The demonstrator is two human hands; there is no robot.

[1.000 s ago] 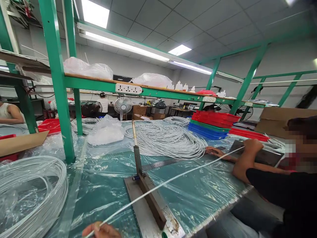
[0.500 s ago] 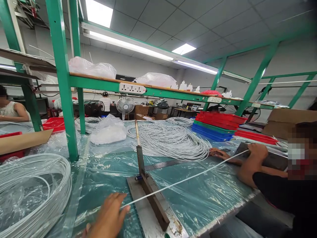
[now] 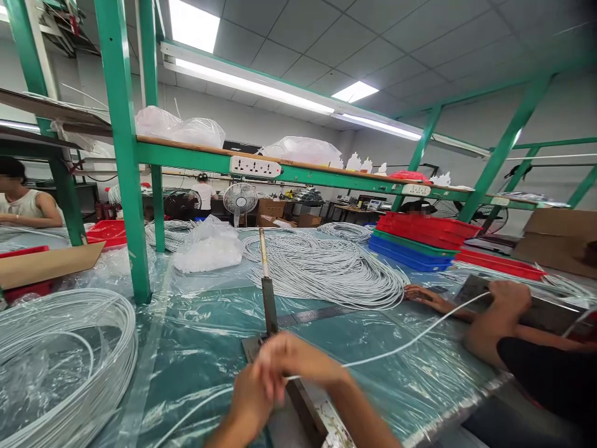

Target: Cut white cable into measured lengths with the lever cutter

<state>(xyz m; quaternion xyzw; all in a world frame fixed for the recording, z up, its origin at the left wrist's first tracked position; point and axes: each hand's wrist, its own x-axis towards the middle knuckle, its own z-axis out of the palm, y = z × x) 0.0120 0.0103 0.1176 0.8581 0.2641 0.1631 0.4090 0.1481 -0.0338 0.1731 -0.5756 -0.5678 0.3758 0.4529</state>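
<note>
A thin white cable (image 3: 394, 351) runs across the plastic-covered bench, from the lower left through my hands to a co-worker's raised hand (image 3: 508, 298) on the right. My left hand (image 3: 252, 395) is closed around it low in the middle. Beside and slightly above, my right hand (image 3: 298, 358) is closed on the cable too, its fingers meeting those of the left. Both are smeared by motion, and the exact grip is hidden. Beneath them lies a metal lever cutter (image 3: 269, 305), its handle upright, its base partly covered by my hands and forearm.
A big coil of white cable (image 3: 114, 367) lies at the left. Behind the cutter are a metal ruler (image 3: 321, 313), a wide heap of cable (image 3: 326, 267) and a plastic bag (image 3: 209, 246). Stacked trays (image 3: 415, 242) stand at back right. A green post (image 3: 125, 155) rises at left.
My right hand has come into view and joined my left on the cable. My left hand has moved right. The cable, straight before, now sags in a curve toward the co-worker.
</note>
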